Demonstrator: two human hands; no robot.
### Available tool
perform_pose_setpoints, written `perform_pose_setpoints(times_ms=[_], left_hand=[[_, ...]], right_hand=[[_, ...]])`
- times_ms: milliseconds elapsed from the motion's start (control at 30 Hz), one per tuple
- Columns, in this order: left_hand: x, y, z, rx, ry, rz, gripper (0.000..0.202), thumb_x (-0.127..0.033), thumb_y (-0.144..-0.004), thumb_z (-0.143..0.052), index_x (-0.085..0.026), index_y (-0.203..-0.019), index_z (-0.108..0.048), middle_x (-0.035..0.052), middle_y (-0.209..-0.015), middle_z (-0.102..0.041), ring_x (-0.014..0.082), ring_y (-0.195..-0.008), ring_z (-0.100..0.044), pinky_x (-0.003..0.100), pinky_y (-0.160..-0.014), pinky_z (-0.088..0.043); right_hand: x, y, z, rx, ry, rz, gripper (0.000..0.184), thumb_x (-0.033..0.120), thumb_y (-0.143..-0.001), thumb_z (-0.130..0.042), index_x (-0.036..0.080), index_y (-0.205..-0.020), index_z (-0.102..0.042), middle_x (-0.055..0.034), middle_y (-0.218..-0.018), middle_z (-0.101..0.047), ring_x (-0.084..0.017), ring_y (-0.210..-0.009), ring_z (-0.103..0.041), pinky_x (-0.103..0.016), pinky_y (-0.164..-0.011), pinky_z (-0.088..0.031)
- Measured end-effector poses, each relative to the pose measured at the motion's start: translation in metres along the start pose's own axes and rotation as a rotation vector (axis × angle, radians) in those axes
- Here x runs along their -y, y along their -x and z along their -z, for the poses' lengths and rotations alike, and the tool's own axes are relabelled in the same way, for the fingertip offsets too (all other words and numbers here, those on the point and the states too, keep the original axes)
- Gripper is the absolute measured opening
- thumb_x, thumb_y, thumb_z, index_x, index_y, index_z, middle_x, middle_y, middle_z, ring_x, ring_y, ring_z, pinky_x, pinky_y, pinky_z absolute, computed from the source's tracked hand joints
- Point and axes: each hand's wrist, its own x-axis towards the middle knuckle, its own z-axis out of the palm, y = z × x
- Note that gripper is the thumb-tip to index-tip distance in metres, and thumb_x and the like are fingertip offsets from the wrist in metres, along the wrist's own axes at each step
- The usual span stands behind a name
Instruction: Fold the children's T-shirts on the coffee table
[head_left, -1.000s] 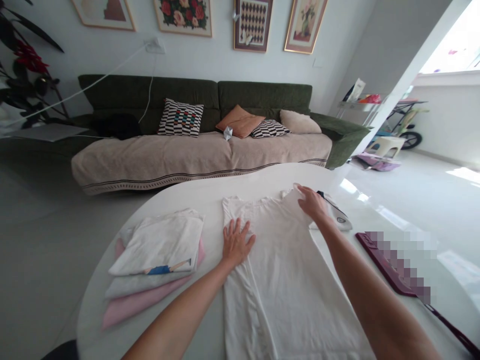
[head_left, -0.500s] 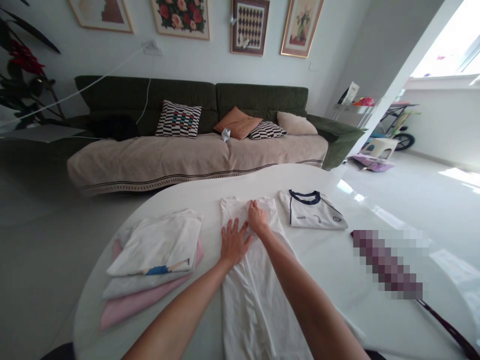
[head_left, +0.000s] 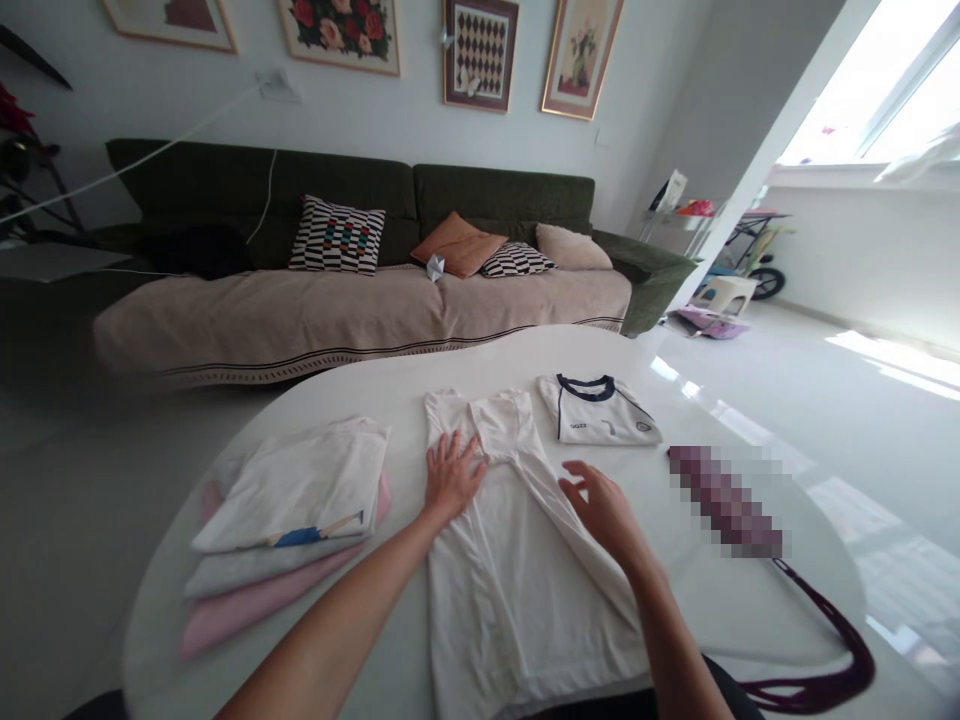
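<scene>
A white shirt (head_left: 510, 560) lies lengthwise on the table before me, its sides folded inward and its far end near the table's middle. My left hand (head_left: 451, 478) rests flat on the shirt's upper left part, fingers spread. Over the right edge of the cloth hovers my right hand (head_left: 604, 503), fingers apart and loosely curved, with nothing in it. Beyond it is a folded white jersey (head_left: 607, 415) with a dark collar. To the left sits a stack of folded clothes (head_left: 292, 490), white and grey above pink.
The white round-edged table (head_left: 375, 390) carries everything. At its right lies a purple, partly pixelated item (head_left: 724, 500) with a dark strap (head_left: 832, 620). A green sofa (head_left: 502, 195) with a beige cover and cushions stands behind the table.
My right hand has left the top of the shirt and moved right and nearer to me, its fingers opening. The left hand stays on the cloth. The view has shifted slightly right.
</scene>
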Motion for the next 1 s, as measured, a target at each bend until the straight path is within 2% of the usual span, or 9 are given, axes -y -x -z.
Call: perform_pose_setpoints(times_ms=[100, 167, 233, 367, 500, 633, 767, 867, 1000], left_hand=[[0.0, 0.0, -0.001, 0.008, -0.004, 0.008, 0.051, -0.053, -0.083, -0.03, -0.032, -0.129, -0.039, 0.0044, -0.139, -0.034, 0.0286, -0.128, -0.025, 0.049, -0.1, -0.023], [-0.001, -0.001, -0.001, 0.013, -0.004, 0.011, 0.051, -0.053, -0.083, -0.03, -0.032, -0.129, -0.039, 0.0041, -0.14, -0.034, 0.0285, -0.128, -0.024, 0.049, -0.1, -0.022], [-0.001, -0.001, 0.0, 0.017, -0.004, 0.008, 0.051, -0.053, -0.083, -0.029, -0.032, -0.129, -0.039, 0.0039, -0.14, -0.034, 0.0284, -0.128, -0.024, 0.048, -0.101, -0.021], [-0.001, -0.001, 0.0, 0.017, -0.014, -0.005, 0.051, -0.053, -0.084, -0.029, -0.032, -0.128, -0.04, 0.0041, -0.139, -0.034, 0.0276, -0.128, -0.025, 0.048, -0.1, -0.022], [0.0, -0.002, -0.002, 0.016, -0.033, -0.005, 0.051, -0.054, -0.083, -0.028, -0.033, -0.128, -0.039, 0.0043, -0.139, -0.035, 0.0278, -0.128, -0.026, 0.047, -0.099, -0.023], [0.001, -0.003, -0.005, 0.034, -0.041, 0.006, 0.051, -0.055, -0.083, -0.028, -0.034, -0.129, -0.038, 0.0027, -0.14, -0.033, 0.0269, -0.129, -0.024, 0.047, -0.1, -0.022], [0.0, -0.003, -0.002, 0.057, -0.031, 0.008, 0.053, -0.056, -0.083, -0.028, -0.035, -0.13, -0.035, 0.0019, -0.142, -0.031, 0.0265, -0.13, -0.021, 0.047, -0.102, -0.018], [-0.002, -0.001, 0.001, 0.085, -0.015, 0.011, 0.054, -0.056, -0.082, -0.029, -0.034, -0.132, -0.033, 0.0022, -0.143, -0.028, 0.0273, -0.131, -0.02, 0.047, -0.103, -0.017], [-0.003, -0.003, 0.003, 0.152, 0.019, 0.051, 0.053, -0.054, -0.083, -0.03, -0.036, -0.132, -0.031, -0.0004, -0.145, -0.023, 0.0252, -0.133, -0.014, 0.046, -0.104, -0.014]], right_hand=[[-0.048, 0.06, 0.013, 0.1, 0.058, -0.076, 0.038, 0.04, -0.075, -0.051, 0.016, -0.105, -0.053, -0.007, -0.09, -0.063, -0.021, -0.088, -0.058, -0.031, -0.076, -0.043], [-0.054, 0.09, 0.017, 0.145, 0.127, -0.132, 0.026, 0.033, -0.074, -0.052, 0.018, -0.096, -0.056, -0.0044, -0.08, -0.063, -0.02, -0.082, -0.059, -0.03, -0.072, -0.043], [-0.04, 0.112, 0.016, 0.095, 0.217, -0.147, 0.013, 0.022, -0.076, -0.047, 0.019, -0.086, -0.056, -0.0031, -0.075, -0.062, -0.02, -0.077, -0.058, -0.029, -0.068, -0.043], [0.004, 0.149, -0.005, -0.032, 0.297, 0.067, 0.026, 0.006, -0.074, -0.041, 0.02, -0.09, -0.056, -0.0047, -0.084, -0.062, -0.019, -0.081, -0.057, -0.029, -0.073, -0.043], [0.02, 0.177, -0.022, 0.13, 0.269, 0.223, 0.049, 0.003, -0.067, -0.044, 0.018, -0.113, -0.051, -0.0044, -0.08, -0.065, -0.018, -0.072, -0.062, -0.024, -0.065, -0.046], [0.028, 0.167, -0.006, 0.197, 0.063, 0.175, 0.025, 0.019, -0.083, -0.039, 0.021, -0.099, -0.059, -0.0031, -0.084, -0.065, -0.015, -0.074, -0.063, -0.021, -0.064, -0.047], [0.038, 0.128, -0.01, 0.007, 0.058, 0.206, 0.041, 0.029, -0.09, -0.029, 0.016, -0.125, -0.045, -0.0117, -0.131, -0.044, -0.021, -0.122, -0.039, -0.034, -0.096, -0.036], [0.036, 0.109, -0.032, 0.124, 0.15, 0.238, 0.058, 0.041, -0.087, -0.036, 0.012, -0.136, -0.027, -0.0121, -0.143, -0.023, -0.025, -0.132, -0.016, -0.044, -0.104, -0.024], [0.026, 0.107, -0.05, 0.187, 0.153, 0.227, 0.066, 0.05, -0.086, -0.032, 0.013, -0.139, -0.017, -0.0073, -0.144, -0.015, -0.021, -0.133, -0.011, -0.041, -0.106, -0.02]])
